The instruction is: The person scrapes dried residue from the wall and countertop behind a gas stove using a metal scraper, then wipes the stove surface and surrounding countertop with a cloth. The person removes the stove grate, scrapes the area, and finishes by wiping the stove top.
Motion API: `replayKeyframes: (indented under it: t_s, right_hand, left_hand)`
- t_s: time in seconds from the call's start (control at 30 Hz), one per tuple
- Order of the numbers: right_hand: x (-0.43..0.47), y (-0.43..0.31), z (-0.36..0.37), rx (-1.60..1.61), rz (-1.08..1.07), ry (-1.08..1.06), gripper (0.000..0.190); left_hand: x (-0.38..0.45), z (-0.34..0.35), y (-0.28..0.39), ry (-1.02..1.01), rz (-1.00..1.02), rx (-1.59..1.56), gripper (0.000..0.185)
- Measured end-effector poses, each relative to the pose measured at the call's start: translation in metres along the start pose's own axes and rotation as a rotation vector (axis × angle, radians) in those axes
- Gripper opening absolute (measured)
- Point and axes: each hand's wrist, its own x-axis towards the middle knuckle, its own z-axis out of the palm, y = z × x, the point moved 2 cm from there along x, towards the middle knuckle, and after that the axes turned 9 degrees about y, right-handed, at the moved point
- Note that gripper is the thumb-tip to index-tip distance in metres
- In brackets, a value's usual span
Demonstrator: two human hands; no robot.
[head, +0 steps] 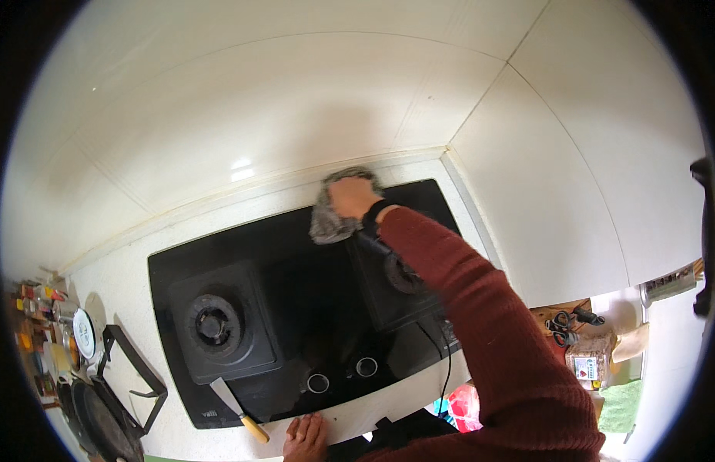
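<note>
My right hand (352, 197), wearing a black band at the wrist, presses a grey cloth (329, 224) against the back edge of a black glass gas cooktop (311, 300). Part of that cloth lies over the white counter strip behind the glass. On the front edge of the white counter (357, 407) rests my left hand (305, 438), holding nothing. Just left of it, a scraper with a wooden handle (254, 428) lies across the cooktop's front edge, blade on the glass. The left burner (214, 326) is in plain sight; my sleeve partly covers the right burner (402, 274).
A black metal pan support (152, 375) stands on the counter at left, beside a frying pan (100, 418), a white lid (84, 333) and several jars. A black cable (448, 369) hangs over the front edge. Scissors (560, 328) lie at right. Pale walls bound the back and right.
</note>
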Motion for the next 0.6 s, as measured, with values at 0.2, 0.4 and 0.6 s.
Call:
replayKeyframes:
  t_s: [0.2,0.4,0.6]
  right_hand:
    - [-0.019,0.051,0.009,0.107,-0.090,0.127,0.023]
    - [-0.032,0.200,0.022,-0.014,-0.147,0.172,0.029]
    - [-0.054,0.280,0.032,0.040,0.184,0.195,0.029]
  left_hand:
    - [0.005,-0.011,0.003,0.027,-0.022,-0.036,0.044]
    - [0.010,-0.010,0.006,0.052,-0.023,0.033,0.042]
    - [0.005,-0.008,0.004,0.030,-0.007,0.071,0.042]
